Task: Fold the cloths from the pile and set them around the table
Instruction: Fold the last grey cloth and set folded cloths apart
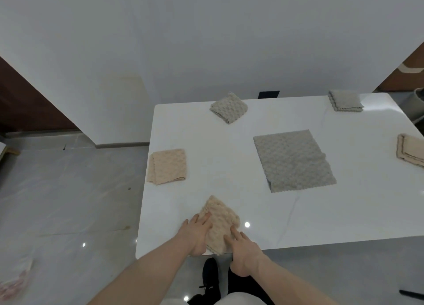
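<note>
A folded beige cloth [221, 221] lies at the near edge of the white table [229, 162]. My left hand [197, 234] lies flat on the cloth's left side with straight fingers. My right hand [244, 247] touches its right side with straight fingertips. A grey cloth [293, 160] lies unfolded and flat at the table's middle. Folded cloths sit around the table: a beige one [167, 166] at the left edge, a grey one [229, 107] at the far left, a grey one [345, 100] at the far right, and a beige one [410, 149] at the right edge.
A white wall stands behind the table. Grey glossy floor [68, 201] spreads to the left. A pale round bin [417, 103] stands past the table's far right corner. My dark shoes [211, 279] show under the near edge.
</note>
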